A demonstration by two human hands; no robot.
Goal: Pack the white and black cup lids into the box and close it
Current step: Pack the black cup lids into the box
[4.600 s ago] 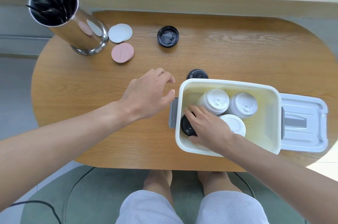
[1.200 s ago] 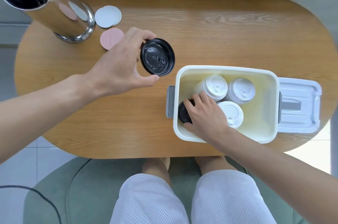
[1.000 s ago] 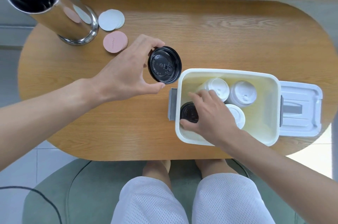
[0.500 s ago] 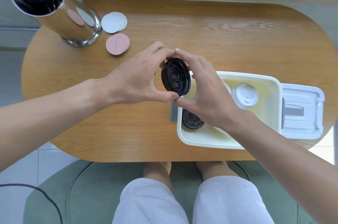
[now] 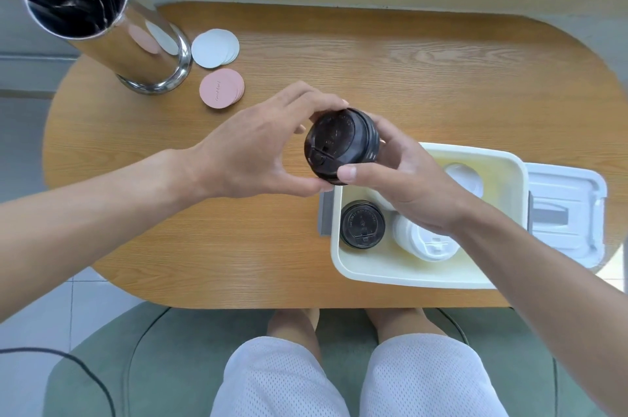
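Held tilted above the table just left of the box: a stack of black cup lids (image 5: 341, 144), gripped from both sides. Inside the open white box (image 5: 407, 272), more black lids (image 5: 362, 224) at the left end, white lids (image 5: 424, 243) beside them and another white lid (image 5: 467, 175) farther back. Detached box lid (image 5: 567, 216) alongside, right.

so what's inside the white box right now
Inside the white box: one black lid and white lids, another behind. The right hand covers anything between them.
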